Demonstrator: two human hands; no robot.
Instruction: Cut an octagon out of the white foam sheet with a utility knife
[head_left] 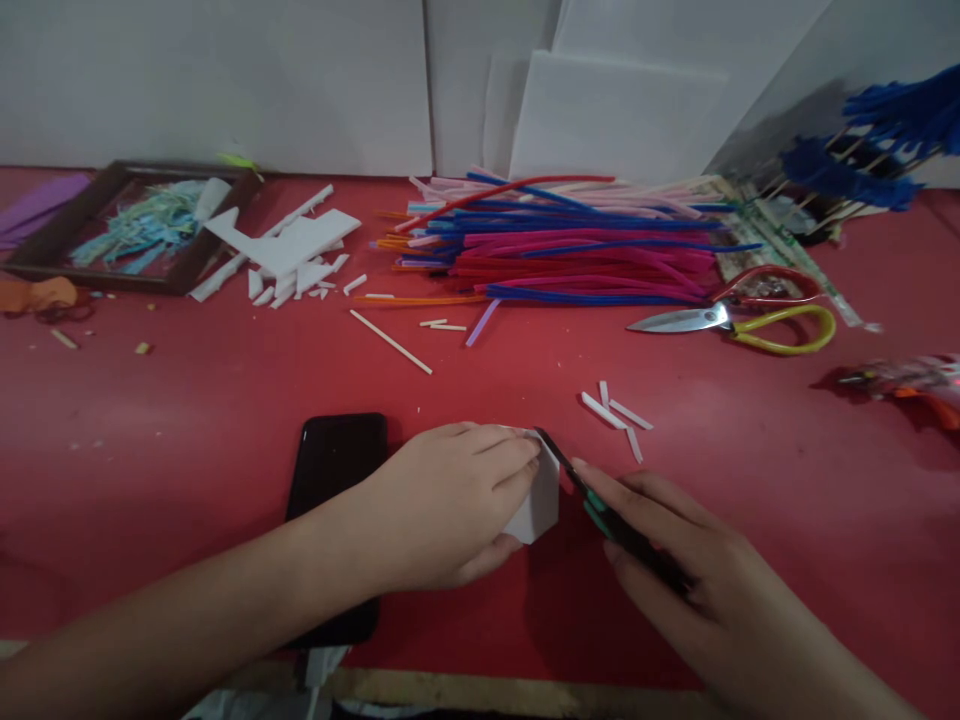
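My left hand (pixel 469 500) presses down on a small white foam block (pixel 541 505) on the red table, its fingers wrapped over the top and the thumb along the near side. Much of the block is hidden beneath it. In my right hand (pixel 697 570) is a utility knife (pixel 634 540) with a black and green handle. Its dark blade points up and left and meets the block's far right edge, close to my left fingertips. Beyond the knife lie several thin white offcuts (pixel 604 410). A black phone (pixel 341 460) rests under my left forearm.
Scissors (pixel 720 320) with red and yellow handles lie at the right, beside a pile of coloured pipe cleaners (pixel 585 250). White foam scraps (pixel 300 245) and a brown frame (pixel 112 280) holding shreds are at the back left. A thin stick (pixel 390 341) lies mid-table. White panels (pixel 225 90) stand behind.
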